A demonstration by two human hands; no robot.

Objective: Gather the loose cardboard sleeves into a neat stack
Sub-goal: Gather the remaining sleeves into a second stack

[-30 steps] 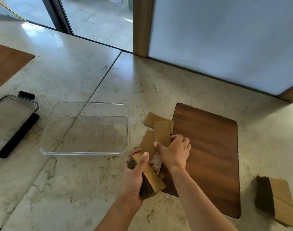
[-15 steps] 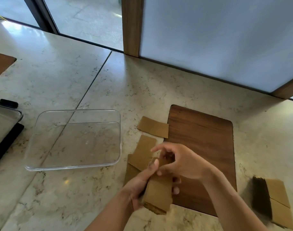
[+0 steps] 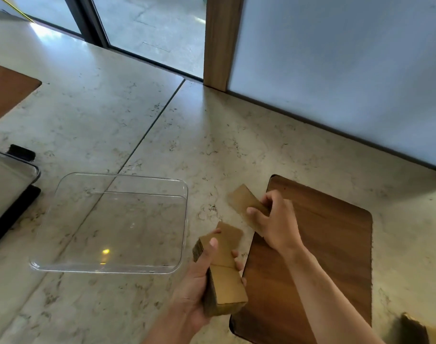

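Note:
My left hand (image 3: pixel 199 284) grips a thick stack of brown cardboard sleeves (image 3: pixel 224 276), held above the counter at the wooden board's left edge. My right hand (image 3: pixel 276 219) reaches forward over the board's near-left corner and pinches loose flat sleeves (image 3: pixel 244 202) that lie on the counter by the board. How many sleeves are under the right hand is hidden by its fingers. A second bundle of sleeves (image 3: pixel 420 331) lies at the bottom right corner, cut off by the frame.
A clear plastic container (image 3: pixel 63 202) stands on the marble counter left of my hands. A dark wooden board (image 3: pixel 323 256) lies to the right. A black-rimmed lid (image 3: pixel 11 184) sits at the far left. A frosted panel and wooden post close off the back.
My right hand left the stack and reached forward onto the loose sleeves by the board. The sleeve laid on the stack now sits aligned in my left hand. The view shifted.

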